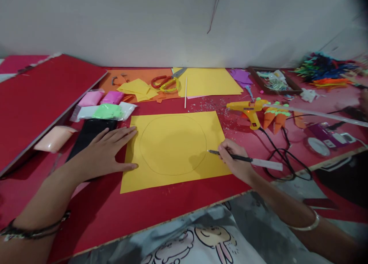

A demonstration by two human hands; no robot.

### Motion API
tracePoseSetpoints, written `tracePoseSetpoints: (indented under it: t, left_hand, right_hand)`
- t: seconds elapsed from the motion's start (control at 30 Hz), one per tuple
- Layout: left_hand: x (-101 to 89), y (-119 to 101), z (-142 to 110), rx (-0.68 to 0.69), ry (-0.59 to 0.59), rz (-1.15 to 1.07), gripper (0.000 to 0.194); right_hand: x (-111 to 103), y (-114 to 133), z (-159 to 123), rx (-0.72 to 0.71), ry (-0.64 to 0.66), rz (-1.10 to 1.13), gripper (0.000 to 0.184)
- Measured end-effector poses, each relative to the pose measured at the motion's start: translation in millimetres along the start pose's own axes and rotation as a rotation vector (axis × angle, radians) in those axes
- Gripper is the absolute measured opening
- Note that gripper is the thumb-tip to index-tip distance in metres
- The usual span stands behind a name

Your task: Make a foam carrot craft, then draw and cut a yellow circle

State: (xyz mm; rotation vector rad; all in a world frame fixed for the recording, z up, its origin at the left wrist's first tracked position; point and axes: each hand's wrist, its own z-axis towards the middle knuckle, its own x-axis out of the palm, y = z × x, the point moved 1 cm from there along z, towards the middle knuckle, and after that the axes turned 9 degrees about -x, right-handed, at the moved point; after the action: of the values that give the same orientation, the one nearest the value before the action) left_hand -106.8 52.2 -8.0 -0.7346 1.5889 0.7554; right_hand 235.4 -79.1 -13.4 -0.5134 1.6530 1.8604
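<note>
A yellow sheet of paper (pixel 172 145) lies on the red table in front of me, with a large rounded outline drawn on it in a thin dark line. My left hand (pixel 109 151) rests with fingers spread across the sheet's left edge. Between the fingers of my right hand (pixel 234 156) is a black pen (pixel 241 158) with a white rear part. The pen's tip is at the right side of the outline. Partly under my left hand and wrist is a black phone-like slab (pixel 92 135).
Soft clay packets (pixel 107 111) lie at left by a red board (pixel 48 99). Behind the sheet are scissors (pixel 168 83), yellow paper (pixel 209 82) and a white stick (pixel 185 93). At right are a yellow glue gun (pixel 248 111), its cable, a purple power strip (pixel 327 135) and a tray (pixel 274 82).
</note>
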Motion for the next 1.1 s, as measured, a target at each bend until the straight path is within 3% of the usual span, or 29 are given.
tracePoseSetpoints:
  t: [0.27, 0.5, 0.67, 0.77, 0.87, 1.1]
  left_hand:
    - [0.3, 0.2, 0.2, -0.012, -0.001, 0.003, 0.087]
    - [-6.1, -3.5, -0.4, 0.004, 0.019, -0.021, 0.083]
    - [-6.2, -3.0, -1.5, 0.001, 0.010, -0.015, 0.084]
    - [-7.0, -3.9, -1.8, 0.004, 0.015, -0.006, 0.084]
    - [-9.5, -8.6, -1.6, 0.009, -0.006, 0.006, 0.087]
    - [-19.4, -40.6, -0.3, 0.076, -0.167, -0.026, 0.072]
  right_hand:
    - [-0.7, 5.9, -7.8, 0.009, 0.043, 0.062, 0.028]
    - [-4.9, 16.8, -9.9, 0.196, 0.255, 0.591, 0.027]
    - [-11.5, 24.9, 1.1, 0.161, 0.164, 0.709, 0.028]
    - [-14.0, 20.8, 12.6, 0.076, 0.050, 0.683, 0.026]
    - [-12.5, 11.8, 22.5, 0.062, -0.036, 0.516, 0.018]
    - [4.3, 1.6, 26.6, 0.023, -0.069, 0.265, 0.012]
